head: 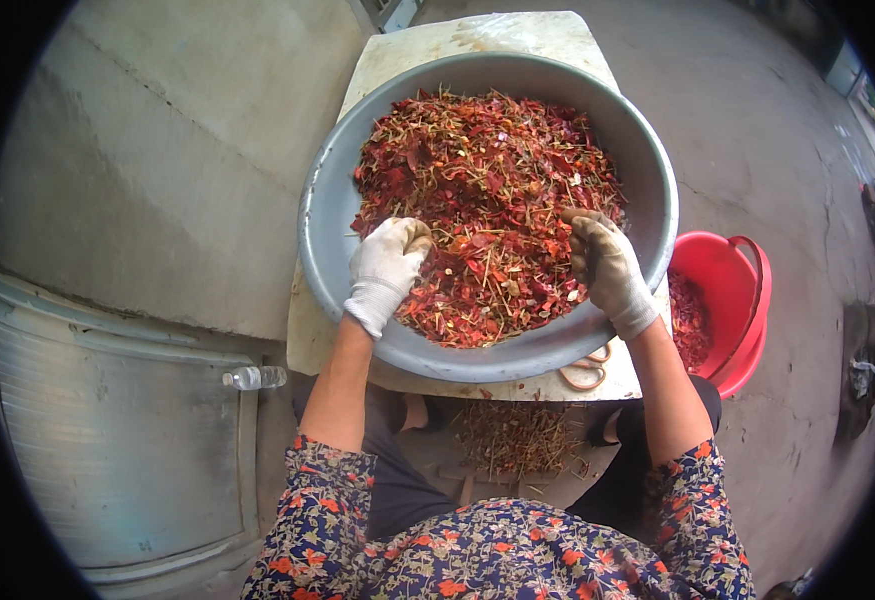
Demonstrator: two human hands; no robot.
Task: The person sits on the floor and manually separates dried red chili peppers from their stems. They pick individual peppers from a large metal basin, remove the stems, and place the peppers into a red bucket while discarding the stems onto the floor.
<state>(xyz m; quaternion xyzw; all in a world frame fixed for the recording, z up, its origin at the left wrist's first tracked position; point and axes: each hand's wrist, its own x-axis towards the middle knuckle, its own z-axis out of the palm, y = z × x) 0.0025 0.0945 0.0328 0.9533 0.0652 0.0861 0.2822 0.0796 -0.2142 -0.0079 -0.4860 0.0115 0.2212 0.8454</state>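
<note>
A wide grey metal-looking basin [325, 247] holds a heap of broken dried red chili pieces [482, 180] mixed with straw-coloured stems. My left hand [391, 259], in a white work glove with soiled fingertips, is over the left side of the heap with its fingers curled inward. Across from it, my right hand [608, 259] wears a matching glove, browner on the fingers, and bends them at the heap's right edge. Whether either hand pinches a piece is hidden by the curled fingers.
The basin rests on a pale, stained board [482, 34]. Scissors [587, 371] lie partly under the basin's near rim. A red bucket [722, 300] with red pieces stands to the right. Stem scraps [520, 439] lie on the floor between my feet. A plastic bottle [256, 377] is at left.
</note>
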